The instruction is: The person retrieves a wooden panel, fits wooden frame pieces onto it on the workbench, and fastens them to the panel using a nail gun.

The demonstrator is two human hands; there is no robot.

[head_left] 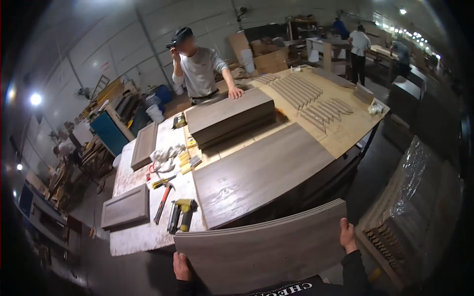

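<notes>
Beyond both hands spreads the table (123,244), and on its near side the boards (266,246), a few layers together, are held on edge. The left hand (181,267) grips their left end, the right hand (348,235) their right end; fingers behind are hidden. This looks like a carrying step; I can't tell if the boards touch the table. Moving them calls for both ends rising evenly.

Beside the right hand, low down, stands a wrapped stack (419,202). Far ahead, a co-worker (200,74) rests one hand on a pile (232,108). Between that pile and the hands lies a flat sheet (266,172), taking up much of the tabletop. Ahead and left of the left hand is a door (126,207). Nearer, just past the boards' left end, a nail gun (183,216) stands in the way, with a hammer (163,203) beyond it.
</notes>
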